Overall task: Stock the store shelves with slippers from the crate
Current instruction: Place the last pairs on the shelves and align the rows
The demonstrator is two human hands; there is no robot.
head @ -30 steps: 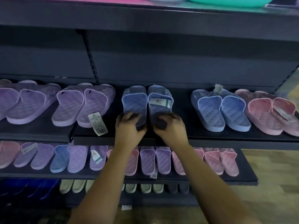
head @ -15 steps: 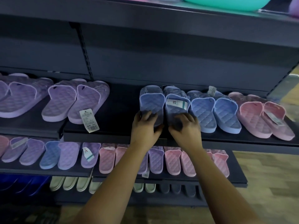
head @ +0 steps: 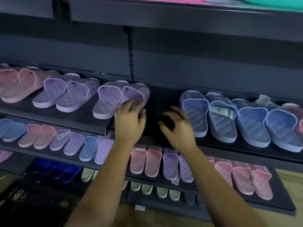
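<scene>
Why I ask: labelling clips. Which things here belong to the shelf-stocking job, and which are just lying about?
Job: purple pair held by the left hand; blue pair beside the open right hand; middle shelf; dark crate, lower left.
Just about: teal basin up top; green slippers at the bottom.

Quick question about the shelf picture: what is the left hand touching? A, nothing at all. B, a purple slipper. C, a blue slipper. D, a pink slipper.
B: the left hand has its fingers curled over the heel end of a purple slipper, while the right hand hovers with spread fingers over a bare stretch of shelf and holds nothing.
</scene>
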